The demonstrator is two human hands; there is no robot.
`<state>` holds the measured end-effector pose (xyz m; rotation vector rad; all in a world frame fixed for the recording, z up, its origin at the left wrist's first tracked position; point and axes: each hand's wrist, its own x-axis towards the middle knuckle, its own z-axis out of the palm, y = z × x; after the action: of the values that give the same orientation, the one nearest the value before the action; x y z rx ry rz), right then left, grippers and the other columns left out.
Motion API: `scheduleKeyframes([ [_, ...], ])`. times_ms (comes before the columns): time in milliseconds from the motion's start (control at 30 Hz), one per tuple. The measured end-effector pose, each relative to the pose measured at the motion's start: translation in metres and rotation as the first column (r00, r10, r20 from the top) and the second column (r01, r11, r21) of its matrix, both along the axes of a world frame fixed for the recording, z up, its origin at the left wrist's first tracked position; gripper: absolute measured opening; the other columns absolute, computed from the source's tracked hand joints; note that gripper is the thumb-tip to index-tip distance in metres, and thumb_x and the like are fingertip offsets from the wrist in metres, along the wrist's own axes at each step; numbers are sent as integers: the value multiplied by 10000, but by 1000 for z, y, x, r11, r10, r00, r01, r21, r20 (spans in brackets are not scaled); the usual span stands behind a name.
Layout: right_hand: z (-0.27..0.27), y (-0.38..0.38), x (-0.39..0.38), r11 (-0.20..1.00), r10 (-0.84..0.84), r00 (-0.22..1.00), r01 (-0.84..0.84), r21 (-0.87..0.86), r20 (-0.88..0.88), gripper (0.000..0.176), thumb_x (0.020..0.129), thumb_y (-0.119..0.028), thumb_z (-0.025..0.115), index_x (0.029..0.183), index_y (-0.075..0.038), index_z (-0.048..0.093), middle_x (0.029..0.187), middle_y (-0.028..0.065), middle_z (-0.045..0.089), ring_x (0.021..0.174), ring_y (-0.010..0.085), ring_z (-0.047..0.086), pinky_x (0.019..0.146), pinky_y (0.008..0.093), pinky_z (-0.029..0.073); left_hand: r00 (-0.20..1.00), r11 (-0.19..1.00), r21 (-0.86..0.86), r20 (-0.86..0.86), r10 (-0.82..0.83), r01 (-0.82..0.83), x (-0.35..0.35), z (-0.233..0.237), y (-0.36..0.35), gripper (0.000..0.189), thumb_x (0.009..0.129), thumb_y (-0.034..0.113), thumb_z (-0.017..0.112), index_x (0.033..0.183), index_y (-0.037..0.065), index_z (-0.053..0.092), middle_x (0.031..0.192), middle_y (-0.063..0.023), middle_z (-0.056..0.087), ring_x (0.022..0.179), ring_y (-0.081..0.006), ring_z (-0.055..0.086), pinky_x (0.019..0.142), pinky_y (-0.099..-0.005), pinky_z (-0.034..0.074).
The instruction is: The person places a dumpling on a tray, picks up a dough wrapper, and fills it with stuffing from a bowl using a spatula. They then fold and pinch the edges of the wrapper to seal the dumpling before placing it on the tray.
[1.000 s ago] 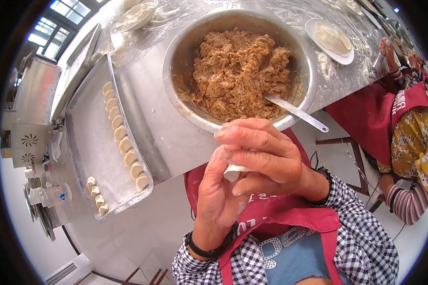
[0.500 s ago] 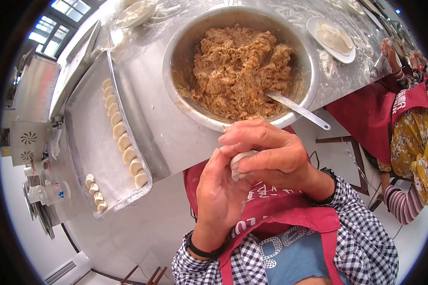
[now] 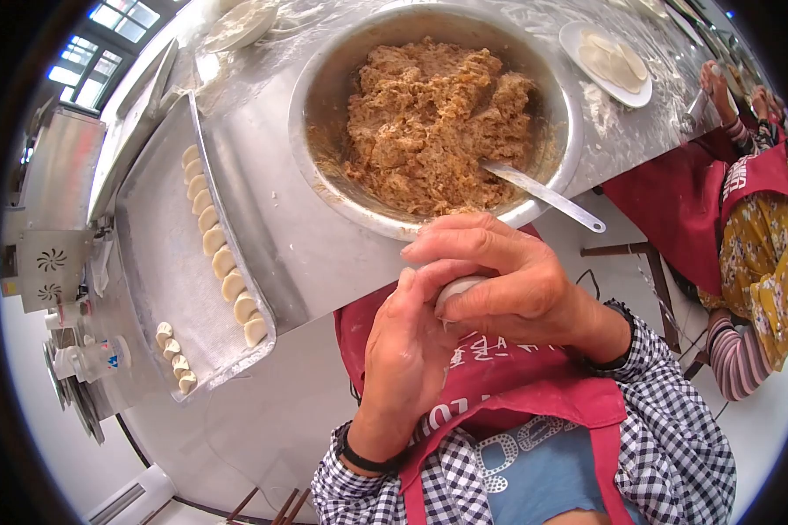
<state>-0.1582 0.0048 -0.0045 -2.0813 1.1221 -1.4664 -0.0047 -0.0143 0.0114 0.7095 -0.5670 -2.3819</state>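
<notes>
Both hands are closed around a pale dumpling, held just in front of the bowl's near rim. My left hand cups it from the left with its fingers pointing up. My right hand curls over the top, thumb pressed along the dough. Most of the dumpling is hidden by the fingers. Behind the hands stands a large metal bowl heaped with brown minced filling. A flat metal spatula leans in the filling, its handle over the rim.
On the left lies a metal tray with a row of round flat dumplings and several small pleated ones. A white plate of dough wrappers sits on the floury table. A co-worker in a red apron is at right.
My fingers have shifted a little around the dumpling, and less of its lower dough shows. The bowl, tray and plate appear slightly farther left in view.
</notes>
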Motion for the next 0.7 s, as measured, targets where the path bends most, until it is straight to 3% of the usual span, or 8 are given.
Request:
scheduleKeyframes([
  [100, 2, 1, -2, 1000, -10, 999, 10, 5, -45, 162, 567, -83, 708, 662, -37, 586, 1091, 117, 589, 1028, 303, 550, 811, 388, 477, 997, 998, -50, 67, -27, 31, -3, 1, -1, 540, 966, 393, 275, 1214, -60, 430, 1194, -185, 497, 1087, -273, 513, 927, -402, 421],
  [233, 5, 1, 0, 998, -33, 999, 33, 50, -3, 158, 561, -80, 702, 651, -38, 579, 1086, 118, 591, 1027, 300, 550, 816, 386, 472, 997, 996, -51, 34, -76, 78, -2, 1, -1, 534, 966, 389, 281, 1224, -56, 421, 1197, -173, 498, 1099, -264, 504, 923, -398, 423],
  [333, 5, 0, -5, 1000, 21, 998, -20, 18, -66, 155, 559, -86, 702, 659, -41, 592, 1075, 117, 592, 1017, 298, 552, 820, 387, 467, 999, 997, -69, 12, -44, 45, -3, -1, -1, 488, 973, 311, 281, 1257, -76, 374, 1230, -174, 465, 1113, -233, 488, 941, -363, 400],
  [533, 1, 2, 2, 997, -68, 995, 65, 43, 76, 135, 571, -87, 697, 646, -43, 594, 1040, 103, 597, 1002, 288, 555, 816, 380, 466, 994, 993, -26, 11, -112, 112, -1, 1, 0, 491, 968, 307, 286, 1269, -74, 360, 1242, -166, 454, 1133, -233, 479, 941, -373, 410],
  [600, 1, 1, -4, 1000, 22, 1000, -22, 6, -3, 138, 573, -87, 699, 663, -50, 601, 1048, 96, 594, 1002, 288, 555, 819, 377, 464, 995, 995, -80, 82, -57, 64, -4, 0, 2, 557, 965, 403, 282, 1280, -50, 360, 1251, -173, 463, 1117, -270, 508, 927, -415, 431],
  [700, 2, 1, -4, 1000, -8, 1000, 8, 12, 22, 144, 571, -89, 701, 670, -56, 601, 1038, 87, 595, 994, 289, 557, 815, 377, 464, 992, 991, -78, 80, -98, 104, -3, 2, 2, 569, 962, 411, 288, 1287, -52, 347, 1262, -174, 456, 1112, -276, 514, 926, -417, 433],
])
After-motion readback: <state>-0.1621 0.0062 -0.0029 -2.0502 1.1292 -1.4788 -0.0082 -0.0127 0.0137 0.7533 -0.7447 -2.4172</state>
